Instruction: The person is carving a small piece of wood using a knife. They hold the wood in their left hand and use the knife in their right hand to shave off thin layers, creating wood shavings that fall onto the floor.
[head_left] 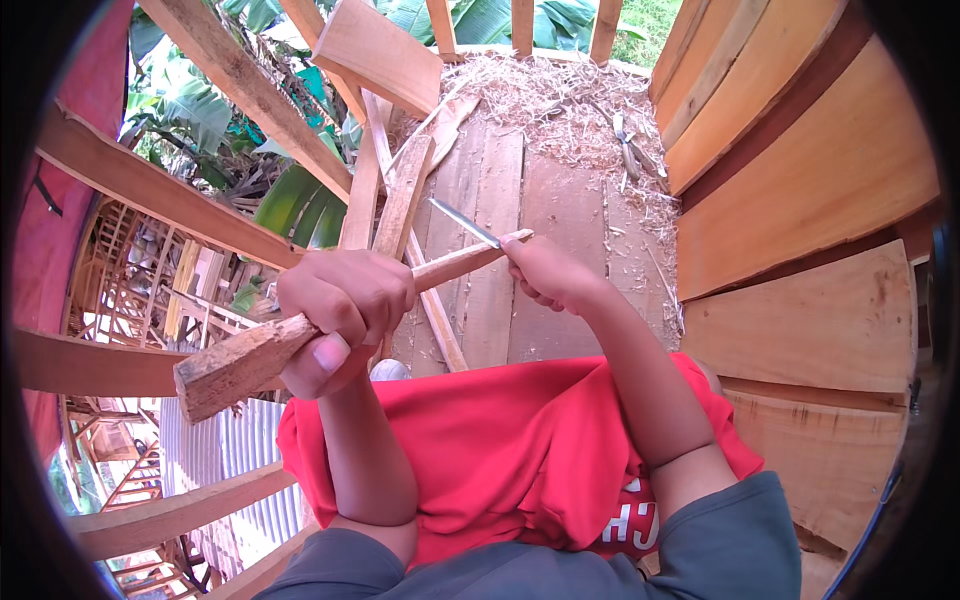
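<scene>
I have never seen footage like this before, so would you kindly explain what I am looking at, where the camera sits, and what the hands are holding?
This single picture comes from a wide fisheye camera worn on a person's head, looking down, so straight boards appear bent near the rim. There is no machine: the two bare forearms belong to the wearer. The left hand grips a rough wooden stick. The right hand holds a knife whose blade rests at the stick's thinner end. Below is the person's red cloth over the lap. Ahead lies a plank floor strewn with wood shavings; plank walls stand on the right.
</scene>
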